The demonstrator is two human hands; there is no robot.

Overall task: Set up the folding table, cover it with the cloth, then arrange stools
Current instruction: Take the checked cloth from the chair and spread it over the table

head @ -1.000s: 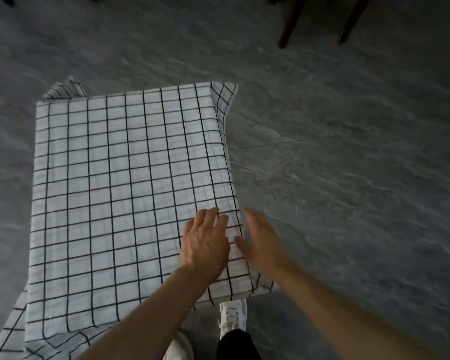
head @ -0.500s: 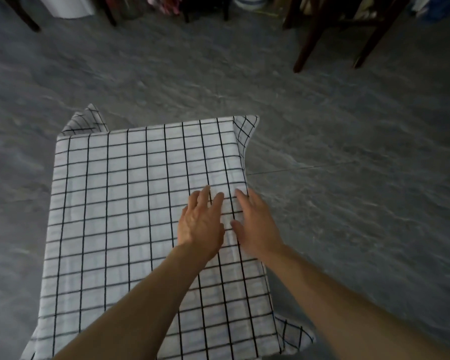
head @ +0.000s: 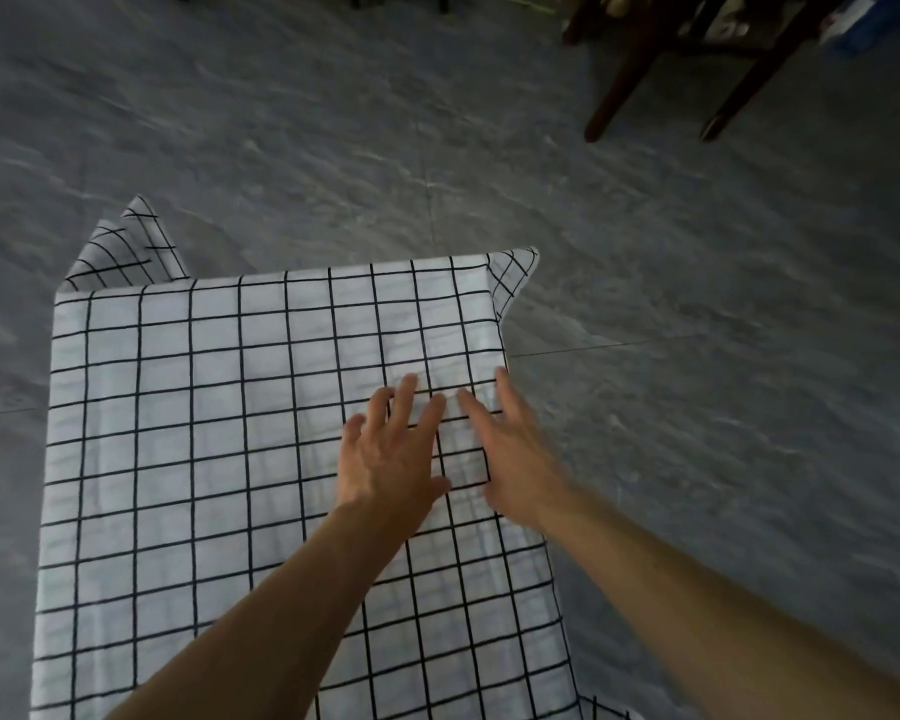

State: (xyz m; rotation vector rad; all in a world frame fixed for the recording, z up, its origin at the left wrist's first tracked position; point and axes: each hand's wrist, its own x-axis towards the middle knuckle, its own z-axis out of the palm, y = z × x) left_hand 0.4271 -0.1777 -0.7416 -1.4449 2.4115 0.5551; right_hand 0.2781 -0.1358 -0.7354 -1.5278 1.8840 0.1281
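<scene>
A white cloth with a black grid (head: 219,433) lies spread over the folding table, which it hides entirely. Its far corners hang off at the back left and back right. My left hand (head: 391,454) lies flat on the cloth near the right edge, fingers spread and straight. My right hand (head: 515,449) rests beside it with straight fingers, right at the table's right edge, and is blurred. No stool is in sight.
Grey stone floor (head: 697,356) surrounds the table on all sides. Dark wooden furniture legs (head: 619,80) stand at the back right, with cluttered items behind them along the top edge.
Both hands have slid forward along the right side of the cloth, from the near corner toward the far end. The camera has tilted up, showing more floor and the furniture legs.
</scene>
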